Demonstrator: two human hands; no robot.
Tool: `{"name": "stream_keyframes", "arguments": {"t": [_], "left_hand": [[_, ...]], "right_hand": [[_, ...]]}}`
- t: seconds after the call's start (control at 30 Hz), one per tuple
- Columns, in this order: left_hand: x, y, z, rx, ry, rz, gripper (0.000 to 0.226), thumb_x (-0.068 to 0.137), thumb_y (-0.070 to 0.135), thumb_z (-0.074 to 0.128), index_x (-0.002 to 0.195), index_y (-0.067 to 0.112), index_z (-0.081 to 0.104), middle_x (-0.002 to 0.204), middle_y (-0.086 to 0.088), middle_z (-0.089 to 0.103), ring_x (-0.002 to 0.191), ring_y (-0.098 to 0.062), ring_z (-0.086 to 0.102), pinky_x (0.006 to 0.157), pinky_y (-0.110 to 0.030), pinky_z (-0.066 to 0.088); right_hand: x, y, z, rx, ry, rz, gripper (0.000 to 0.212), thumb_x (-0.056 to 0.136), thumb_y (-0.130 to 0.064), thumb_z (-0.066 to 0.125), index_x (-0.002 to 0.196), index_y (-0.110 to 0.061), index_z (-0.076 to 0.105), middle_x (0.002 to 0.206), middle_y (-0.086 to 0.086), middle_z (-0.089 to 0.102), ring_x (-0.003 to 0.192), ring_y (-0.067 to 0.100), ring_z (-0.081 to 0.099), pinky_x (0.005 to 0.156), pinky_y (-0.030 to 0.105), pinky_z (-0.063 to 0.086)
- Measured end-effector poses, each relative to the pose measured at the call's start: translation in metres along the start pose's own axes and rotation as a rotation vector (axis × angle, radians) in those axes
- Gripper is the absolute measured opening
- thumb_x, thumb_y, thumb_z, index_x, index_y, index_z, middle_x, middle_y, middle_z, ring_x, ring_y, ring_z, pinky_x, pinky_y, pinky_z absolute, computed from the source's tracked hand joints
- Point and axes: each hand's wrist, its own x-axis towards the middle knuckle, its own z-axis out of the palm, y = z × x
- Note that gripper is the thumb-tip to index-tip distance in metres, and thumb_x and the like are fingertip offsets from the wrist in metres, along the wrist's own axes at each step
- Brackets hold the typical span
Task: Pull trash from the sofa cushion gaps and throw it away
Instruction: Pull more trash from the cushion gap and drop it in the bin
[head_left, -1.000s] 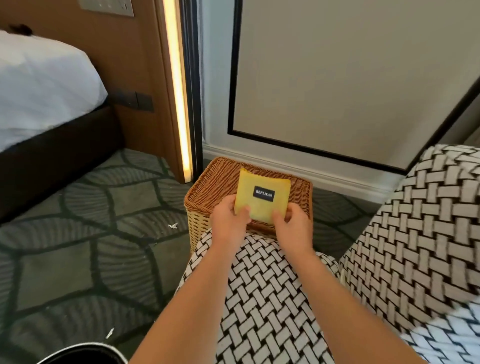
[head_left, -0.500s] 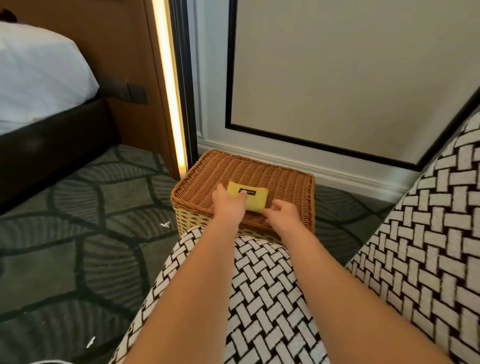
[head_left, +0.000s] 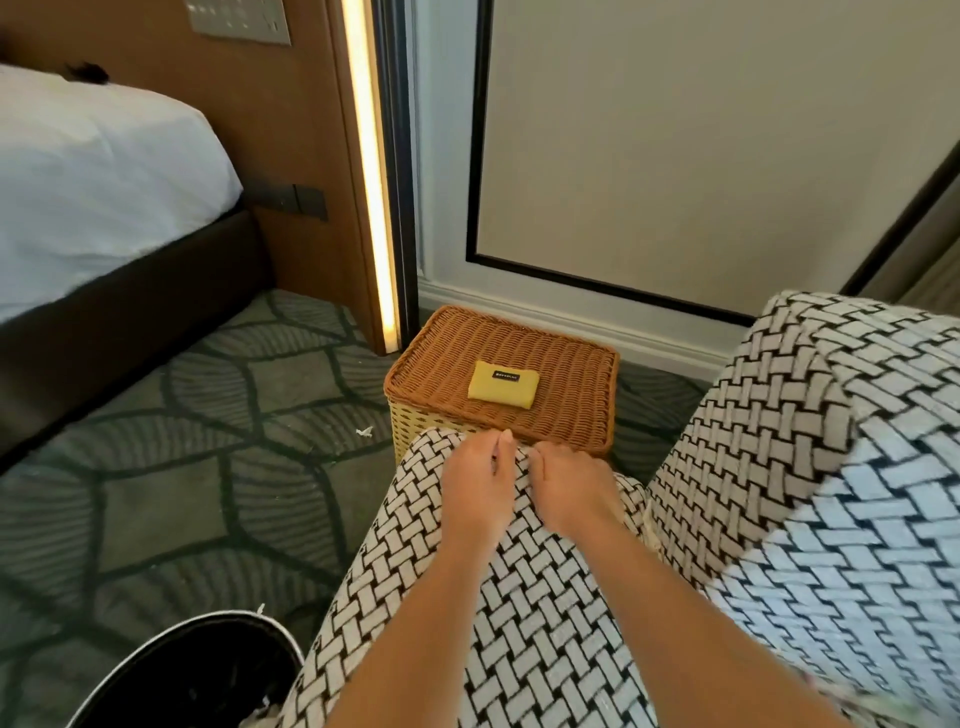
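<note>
A flat yellow pouch with a small black label lies on the lid of a brown wicker basket, apart from both hands. My left hand and my right hand hover side by side over the sofa armrest, which has a black-and-white woven pattern. Both hold nothing, with fingers loosely curled and slightly apart. A black trash bin with a white rim stands on the floor at the lower left, with pale scraps inside.
The sofa back cushion rises on the right. A bed with white bedding fills the left. Small white scraps lie on the patterned carpet. A lit vertical strip and a wall stand behind the basket.
Both hands held the yellow pouch upright, laid it flat on the basket lid, then let go and drew back over the armrest. The view tilted down, bringing the bin into sight.
</note>
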Motion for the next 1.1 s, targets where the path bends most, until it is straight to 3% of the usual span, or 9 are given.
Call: {"name": "stream_keyframes", "arguments": {"t": [0.07,0.13,0.27,0.47,0.57,0.63,0.73,0.93,1.1], "left_hand": [[-0.031,0.008,-0.013,-0.026,0.018,-0.059,0.034,0.097,0.029,0.041,0.079,0.01,0.062,0.068,-0.002,0.06,0.062,-0.018,0.054,0.058,-0.034,0.045],[-0.063,0.017,-0.025,-0.069,-0.024,-0.114,0.031,0.097,0.029,0.042,0.091,0.011,0.067,0.08,0.002,0.065,0.071,-0.011,0.059,0.069,-0.028,0.051],[-0.113,0.032,-0.047,-0.058,-0.193,-0.204,0.032,0.097,0.029,0.043,0.118,0.015,0.062,0.116,0.003,0.064,0.104,-0.012,0.06,0.089,-0.017,0.042],[-0.175,0.054,-0.08,-0.062,-0.549,-0.292,0.04,0.097,0.038,0.037,0.131,0.02,0.048,0.147,0.008,0.032,0.135,-0.014,0.031,0.113,-0.038,0.025],[-0.197,0.07,-0.097,-0.018,-0.8,-0.314,0.051,0.097,0.044,0.034,0.143,0.023,0.03,0.155,0.003,0.014,0.142,-0.02,0.018,0.115,-0.041,0.018],[-0.203,0.082,-0.107,-0.009,-0.879,-0.364,0.052,0.096,0.045,0.036,0.143,0.023,0.031,0.154,-0.003,0.02,0.138,-0.022,0.026,0.111,-0.035,0.022],[-0.213,0.102,-0.116,0.172,-0.95,-0.301,0.051,0.096,0.041,0.039,0.142,0.019,0.034,0.152,-0.007,0.023,0.137,-0.025,0.028,0.109,-0.034,0.024],[-0.223,0.135,-0.107,0.683,-1.198,-0.097,0.066,0.092,0.041,0.048,0.146,0.015,0.022,0.152,-0.01,0.021,0.137,-0.028,0.027,0.108,-0.039,0.029],[-0.228,0.131,-0.065,0.708,-0.987,0.062,0.063,0.085,0.039,0.06,0.136,0.014,0.033,0.141,-0.011,0.032,0.132,-0.031,0.029,0.105,-0.048,0.033]], "right_hand": [[-0.032,-0.002,-0.001,-0.037,-0.059,0.031,0.051,0.098,-0.039,0.012,0.144,-0.018,0.021,0.151,0.003,0.025,0.14,0.022,0.021,0.114,0.042,0.018],[-0.068,-0.001,0.001,-0.02,-0.103,0.018,0.055,0.098,-0.04,0.01,0.147,-0.02,-0.004,0.156,-0.001,-0.004,0.143,0.016,-0.005,0.117,0.042,0.002],[-0.147,0.011,-0.004,0.006,-0.158,-0.04,0.055,0.098,-0.04,0.008,0.146,-0.021,-0.012,0.154,-0.004,-0.014,0.14,0.012,-0.016,0.115,0.037,-0.007],[-0.246,0.036,-0.003,-0.025,-0.153,-0.049,0.052,0.095,-0.04,0.0,0.139,-0.022,-0.021,0.149,-0.007,-0.022,0.132,0.01,-0.026,0.107,0.03,-0.015],[-0.296,0.05,0.003,-0.044,-0.11,-0.024,0.061,0.085,-0.043,-0.012,0.143,-0.024,-0.013,0.147,-0.01,-0.018,0.138,0.01,-0.017,0.109,0.032,-0.012],[-0.329,0.057,0.005,0.028,0.066,0.078,0.058,0.092,-0.038,0.006,0.145,-0.019,0.017,0.15,-0.006,0.013,0.141,0.015,0.017,0.112,0.035,0.006],[-0.363,0.064,0.011,0.19,0.37,0.23,0.045,0.091,-0.03,0.03,0.119,-0.012,0.059,0.119,0.005,0.062,0.112,0.023,0.057,0.1,0.039,0.035],[-0.368,0.082,0.008,0.117,0.25,0.435,0.046,0.092,-0.039,0.042,0.133,-0.018,0.045,0.137,0.005,0.045,0.13,0.023,0.037,0.11,0.042,0.022],[-0.353,0.119,0.0,0.082,0.214,0.437,0.042,0.094,-0.043,0.037,0.132,-0.025,0.041,0.136,0.0,0.042,0.129,0.02,0.032,0.11,0.041,0.022]]}}
